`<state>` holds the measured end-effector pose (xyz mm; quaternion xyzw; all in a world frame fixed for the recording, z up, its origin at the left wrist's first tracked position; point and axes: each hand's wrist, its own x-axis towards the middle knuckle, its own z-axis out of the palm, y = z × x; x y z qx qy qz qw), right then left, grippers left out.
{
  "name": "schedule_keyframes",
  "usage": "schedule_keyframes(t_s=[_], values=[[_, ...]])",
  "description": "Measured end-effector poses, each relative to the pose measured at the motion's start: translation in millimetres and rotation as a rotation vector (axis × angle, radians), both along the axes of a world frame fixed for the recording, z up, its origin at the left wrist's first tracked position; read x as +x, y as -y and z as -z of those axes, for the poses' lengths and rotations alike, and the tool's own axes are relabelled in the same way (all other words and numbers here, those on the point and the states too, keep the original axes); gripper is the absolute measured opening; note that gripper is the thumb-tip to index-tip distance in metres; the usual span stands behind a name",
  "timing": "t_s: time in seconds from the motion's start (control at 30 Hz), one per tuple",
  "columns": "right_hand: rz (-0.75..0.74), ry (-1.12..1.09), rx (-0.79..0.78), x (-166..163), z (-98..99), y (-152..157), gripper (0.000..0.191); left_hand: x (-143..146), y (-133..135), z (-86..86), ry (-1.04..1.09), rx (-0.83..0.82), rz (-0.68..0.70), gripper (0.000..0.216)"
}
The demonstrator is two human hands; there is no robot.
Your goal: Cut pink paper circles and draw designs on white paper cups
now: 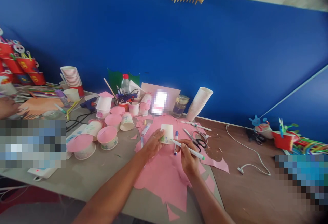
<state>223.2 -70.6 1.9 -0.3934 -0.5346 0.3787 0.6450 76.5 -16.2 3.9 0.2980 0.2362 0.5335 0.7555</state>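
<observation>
My left hand [154, 144] is closed around a white paper cup [167, 132] that has small green and blue drawings near its lower edge. In my right hand [189, 159] is a white marker [191, 151] with a green end, its tip at or very near the cup's side. Both hands are above a cut sheet of pink paper [164, 179] on the table. A blue-and-white marker [176, 143] lies behind the right hand, and scissors [198, 140] with black handles rest to its right.
Paper cups with pink paper tops [107, 135] stand at left, near a power strip [47, 167]. A tilted cup stack [200, 102], a jar [180, 106] and a bright pixelated screen [159, 101] are at the back. A white cable [252, 149] lies right. Another person's hand [9, 108] shows far left.
</observation>
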Motion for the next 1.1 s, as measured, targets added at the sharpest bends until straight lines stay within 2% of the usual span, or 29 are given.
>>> schedule_keyframes(t_s=[0.33,1.1], values=[[-0.008,-0.01,0.007,1.3,3.3,-2.2,0.018,0.5,0.2,0.5,-0.019,-0.004,-0.002,0.029],[-0.008,-0.027,0.007,0.4,-4.1,-0.9,0.018,-0.3,1.5,-0.2,-0.005,0.004,-0.002,0.026]])
